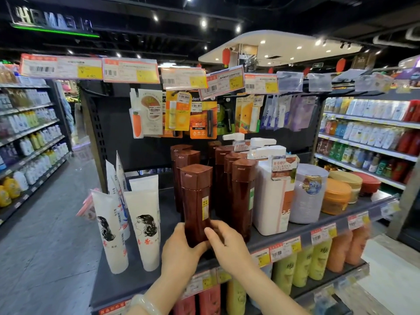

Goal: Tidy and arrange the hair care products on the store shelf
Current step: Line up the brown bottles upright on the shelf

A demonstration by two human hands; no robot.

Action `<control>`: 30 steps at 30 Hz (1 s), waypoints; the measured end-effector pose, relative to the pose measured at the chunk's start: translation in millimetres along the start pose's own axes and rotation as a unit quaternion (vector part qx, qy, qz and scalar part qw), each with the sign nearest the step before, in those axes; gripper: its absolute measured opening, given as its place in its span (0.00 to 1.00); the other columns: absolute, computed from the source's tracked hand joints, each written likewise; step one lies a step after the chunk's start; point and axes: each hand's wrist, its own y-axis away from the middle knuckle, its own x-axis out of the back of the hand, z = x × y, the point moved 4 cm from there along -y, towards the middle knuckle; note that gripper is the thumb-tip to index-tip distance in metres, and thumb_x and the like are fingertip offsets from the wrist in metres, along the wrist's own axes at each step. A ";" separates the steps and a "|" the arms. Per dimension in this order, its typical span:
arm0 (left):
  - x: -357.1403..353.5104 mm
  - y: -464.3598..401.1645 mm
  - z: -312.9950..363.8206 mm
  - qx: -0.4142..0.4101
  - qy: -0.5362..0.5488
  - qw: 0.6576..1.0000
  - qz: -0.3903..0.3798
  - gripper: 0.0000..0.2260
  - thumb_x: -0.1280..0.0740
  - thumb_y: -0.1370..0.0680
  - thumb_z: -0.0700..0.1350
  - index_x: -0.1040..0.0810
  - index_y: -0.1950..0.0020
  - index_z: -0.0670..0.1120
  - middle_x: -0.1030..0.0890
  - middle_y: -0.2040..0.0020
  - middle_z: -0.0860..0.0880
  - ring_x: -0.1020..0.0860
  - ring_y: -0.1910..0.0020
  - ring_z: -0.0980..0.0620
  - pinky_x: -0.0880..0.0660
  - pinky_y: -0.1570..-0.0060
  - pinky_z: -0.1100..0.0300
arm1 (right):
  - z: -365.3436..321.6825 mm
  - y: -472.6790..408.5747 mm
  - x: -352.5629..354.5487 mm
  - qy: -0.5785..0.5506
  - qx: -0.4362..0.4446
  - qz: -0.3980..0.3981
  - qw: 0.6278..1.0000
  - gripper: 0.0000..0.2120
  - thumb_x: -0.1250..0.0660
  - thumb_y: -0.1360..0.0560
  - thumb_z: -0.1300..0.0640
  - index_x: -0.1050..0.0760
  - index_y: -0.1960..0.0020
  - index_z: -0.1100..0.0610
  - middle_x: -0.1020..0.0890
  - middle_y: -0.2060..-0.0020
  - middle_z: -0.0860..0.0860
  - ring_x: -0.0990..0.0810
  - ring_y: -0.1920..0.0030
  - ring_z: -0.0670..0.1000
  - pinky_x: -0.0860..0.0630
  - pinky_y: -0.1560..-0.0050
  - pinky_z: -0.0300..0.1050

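A tall brown bottle with a flip cap stands upright at the front of the dark shelf. My left hand wraps its lower left side and my right hand holds its lower right side. Behind it stand several more brown bottles in rows. To the left, white tubes printed with a woman's head stand cap-down. To the right are white pump bottles.
A pale lilac tub and orange and red jars fill the shelf's right end. Lip balm cards hang above. Yellow and orange bottles sit on the shelf below. An aisle runs on the left.
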 end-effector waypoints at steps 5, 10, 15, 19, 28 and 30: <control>-0.4 -0.7 -2.3 0.003 0.010 1.000 0.000 0.20 0.24 0.34 0.52 0.32 0.50 0.54 0.24 0.57 0.58 0.24 0.54 0.56 0.27 0.53 0.61 | 3.6 23.0 36.4 -0.004 0.076 0.266 0.961 0.11 0.30 0.28 0.58 0.27 0.52 0.45 0.25 0.56 0.42 0.24 0.54 0.43 0.29 0.55 0.30; -1.0 -0.3 -3.0 0.006 0.028 1.000 -0.001 0.20 0.25 0.33 0.51 0.32 0.50 0.54 0.25 0.59 0.62 0.25 0.56 0.57 0.29 0.54 0.63 | 19.2 12.3 51.7 0.008 -0.077 0.200 0.977 0.37 0.27 0.31 0.52 0.43 0.29 0.53 0.34 0.35 0.47 0.36 0.32 0.47 0.36 0.34 0.39; -0.9 0.5 -2.4 0.009 0.035 0.999 -0.003 0.20 0.25 0.33 0.51 0.32 0.49 0.54 0.24 0.58 0.60 0.24 0.56 0.57 0.29 0.54 0.63 | 22.5 -1.5 51.6 0.036 -0.102 0.152 0.982 0.32 0.29 0.29 0.52 0.39 0.30 0.54 0.27 0.36 0.50 0.28 0.36 0.51 0.30 0.41 0.41; -1.3 0.3 -3.4 0.007 0.034 0.999 0.000 0.20 0.25 0.33 0.51 0.33 0.49 0.55 0.24 0.57 0.60 0.24 0.55 0.57 0.28 0.53 0.62 | 21.1 -0.8 50.8 0.051 -0.107 0.148 0.982 0.31 0.29 0.29 0.51 0.38 0.31 0.55 0.26 0.38 0.50 0.27 0.38 0.51 0.30 0.43 0.41; -1.3 -0.4 -4.0 0.012 0.023 1.000 0.003 0.21 0.25 0.34 0.52 0.32 0.47 0.53 0.24 0.56 0.58 0.23 0.52 0.54 0.28 0.52 0.61 | 17.8 1.0 46.4 0.064 -0.088 0.135 0.985 0.31 0.29 0.29 0.49 0.38 0.31 0.55 0.25 0.39 0.50 0.27 0.39 0.49 0.31 0.44 0.37; -1.9 -0.5 -3.9 0.012 0.021 1.000 0.003 0.22 0.25 0.34 0.52 0.30 0.45 0.52 0.24 0.55 0.58 0.22 0.49 0.53 0.27 0.51 0.60 | 17.9 0.8 44.9 0.068 -0.085 0.132 0.985 0.32 0.29 0.29 0.49 0.38 0.30 0.55 0.25 0.39 0.50 0.27 0.38 0.50 0.31 0.43 0.38</control>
